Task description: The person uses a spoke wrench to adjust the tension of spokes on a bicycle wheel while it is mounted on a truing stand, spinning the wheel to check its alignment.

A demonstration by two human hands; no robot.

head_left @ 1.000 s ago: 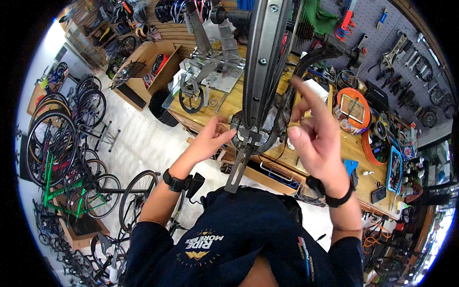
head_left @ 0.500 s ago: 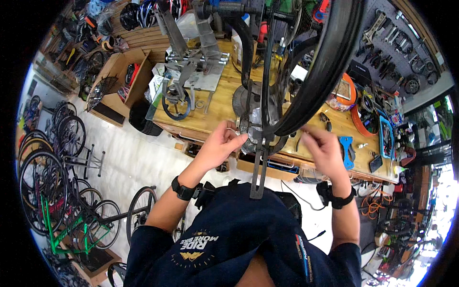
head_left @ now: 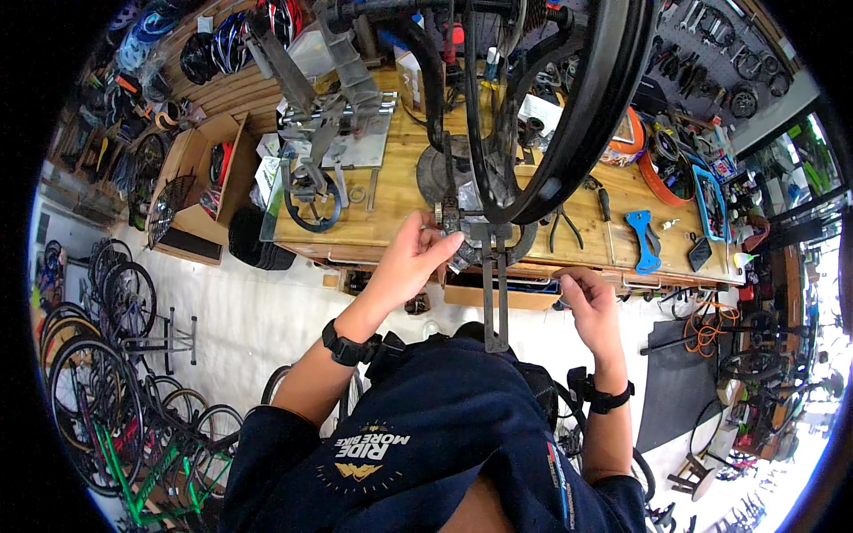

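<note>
A black bicycle wheel point(head_left: 613, 111) stands upright in a dark metal wheel truing stand point(head_left: 435, 75) at the bench. Below the rim, a slotted metal gauge arm point(head_left: 495, 302) points toward me. My left hand point(head_left: 410, 259) is closed around the adjuster on the left side of the gauge, thumb on top, by a small ridged brass-coloured knob point(head_left: 438, 213). To the right of the arm, my right hand point(head_left: 591, 311) hovers before the bench edge, away from the wheel. Its thumb and forefinger are pinched together; whether something small is between them I cannot make out.
On the wooden bench point(head_left: 391, 209) lie pliers point(head_left: 566, 231), a screwdriver point(head_left: 605, 206), a blue tool point(head_left: 641, 240) and a blue tray point(head_left: 711, 204). A second metal fixture point(head_left: 342, 133) stands at left. A drawer point(head_left: 502, 296) sits open below. Bicycles point(head_left: 151, 453) crowd the left floor.
My right hand has drawn back from beside the rim, down toward me, uncovering the pliers. My left hand stays at the gauge's adjuster. The whole view has shifted slightly.
</note>
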